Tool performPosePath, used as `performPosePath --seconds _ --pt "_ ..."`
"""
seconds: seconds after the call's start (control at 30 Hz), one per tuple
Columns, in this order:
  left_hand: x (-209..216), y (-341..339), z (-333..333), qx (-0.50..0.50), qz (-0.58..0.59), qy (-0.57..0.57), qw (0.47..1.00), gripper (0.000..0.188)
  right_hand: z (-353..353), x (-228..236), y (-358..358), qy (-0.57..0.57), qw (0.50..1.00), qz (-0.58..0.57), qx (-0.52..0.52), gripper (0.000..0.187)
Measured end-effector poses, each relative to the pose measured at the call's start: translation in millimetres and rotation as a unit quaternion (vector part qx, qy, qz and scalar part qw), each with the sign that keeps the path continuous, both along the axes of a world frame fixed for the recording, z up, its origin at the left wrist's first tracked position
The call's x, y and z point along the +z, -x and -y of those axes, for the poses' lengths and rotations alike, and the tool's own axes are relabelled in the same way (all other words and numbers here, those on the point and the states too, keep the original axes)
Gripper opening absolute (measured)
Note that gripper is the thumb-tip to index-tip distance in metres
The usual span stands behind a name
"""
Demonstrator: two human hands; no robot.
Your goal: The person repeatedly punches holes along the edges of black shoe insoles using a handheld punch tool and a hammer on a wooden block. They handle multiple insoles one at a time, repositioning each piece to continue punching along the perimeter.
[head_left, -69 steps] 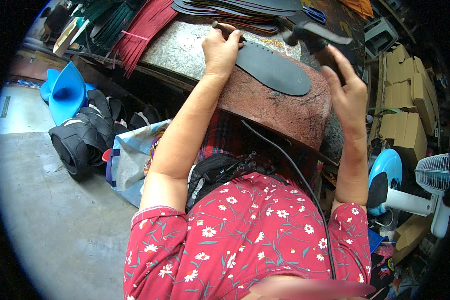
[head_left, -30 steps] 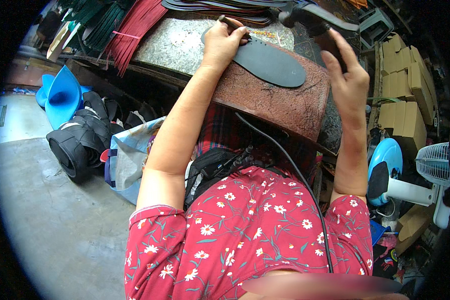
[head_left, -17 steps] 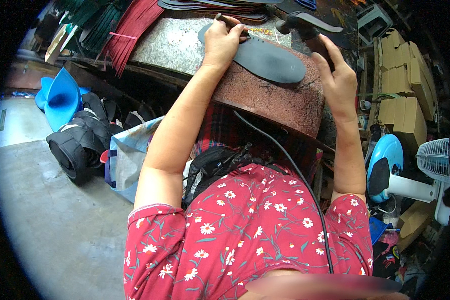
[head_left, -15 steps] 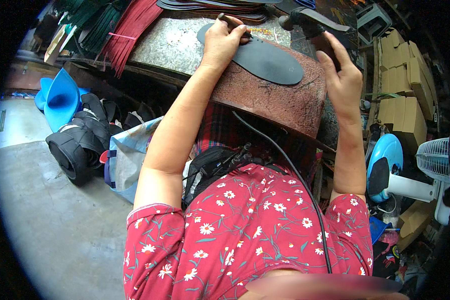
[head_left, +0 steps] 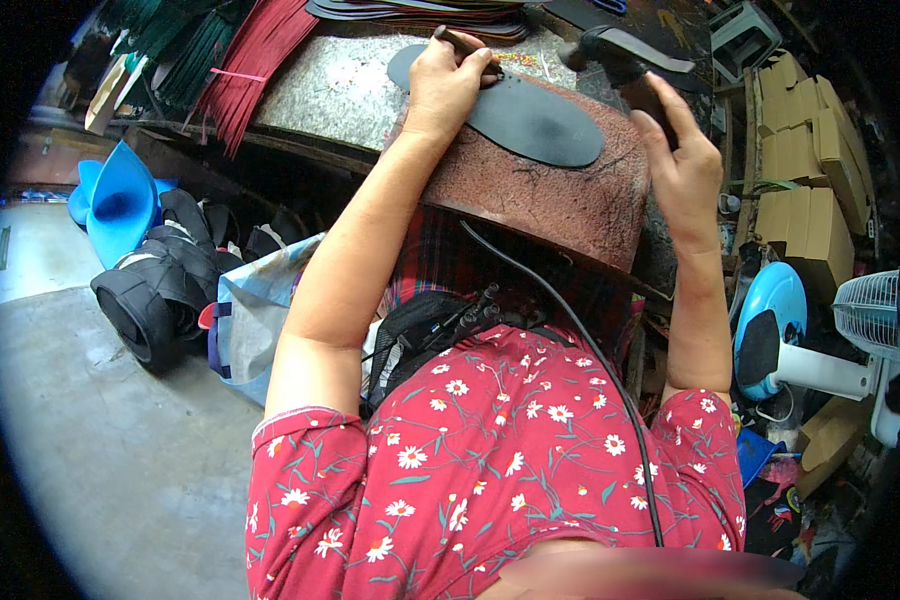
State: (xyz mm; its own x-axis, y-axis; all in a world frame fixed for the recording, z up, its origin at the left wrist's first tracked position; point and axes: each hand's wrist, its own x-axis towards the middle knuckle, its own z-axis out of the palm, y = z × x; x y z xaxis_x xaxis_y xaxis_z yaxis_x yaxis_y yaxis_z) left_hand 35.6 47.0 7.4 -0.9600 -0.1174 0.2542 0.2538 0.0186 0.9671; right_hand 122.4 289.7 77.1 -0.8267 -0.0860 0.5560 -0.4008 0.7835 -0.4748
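A flat black shoe sole (head_left: pixel 545 125) lies across the reddish-brown work slab (head_left: pixel 530 205) on the bench. Near its far left part, my left hand (head_left: pixel 442 95) is closed around a dark rod-shaped punch (head_left: pixel 454 40), whose upper end sticks out above the fingers. The hand's lower edge rests at the sole, and the punch's tip is mostly hidden by the fingers. On the right, my right hand (head_left: pixel 688 170) grips the dark handle of a hammer (head_left: pixel 620 58). The hammer's head is raised, apart from the punch, to its right.
Red strips (head_left: pixel 255 70) tied in a bundle and a stack of sole sheets (head_left: pixel 420 12) lie at the bench's far side. Cardboard boxes (head_left: pixel 800 220) and a fan (head_left: pixel 865 315) stand at right. Black rolls (head_left: pixel 145 310) and a pale blue bag (head_left: pixel 255 320) sit on the left.
The hammer and my right hand have shifted very slightly. My left hand keeps the punch at the same place on the sole. The whole view has moved a little.
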Motion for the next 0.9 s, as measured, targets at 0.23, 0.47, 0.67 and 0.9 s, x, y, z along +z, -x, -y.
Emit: performPosePath --seconds 0.23,0.47,0.67,0.9 --pt "3.6 -7.6 -4.7 0.04 -0.171 0.317 0.932 0.019 8.7 31.2 -22.3 0.091 0.975 -0.178 0.1 0.04" --pt "9.5 -5.2 -4.2 0.007 0.028 0.015 0.999 0.01 3.5 -18.3 -5.7 -0.033 0.999 0.008 0.011 0.04" --pt "12.3 2.8 29.2 0.03 -0.084 -0.101 0.991 0.008 -3.1 -23.8 -3.2 -0.038 0.997 0.073 -0.013 0.041" --pt "3.1 0.8 32.3 0.052 0.016 0.052 0.997 0.013 14.0 10.5 8.4 0.0 0.998 -0.022 0.066 0.041"
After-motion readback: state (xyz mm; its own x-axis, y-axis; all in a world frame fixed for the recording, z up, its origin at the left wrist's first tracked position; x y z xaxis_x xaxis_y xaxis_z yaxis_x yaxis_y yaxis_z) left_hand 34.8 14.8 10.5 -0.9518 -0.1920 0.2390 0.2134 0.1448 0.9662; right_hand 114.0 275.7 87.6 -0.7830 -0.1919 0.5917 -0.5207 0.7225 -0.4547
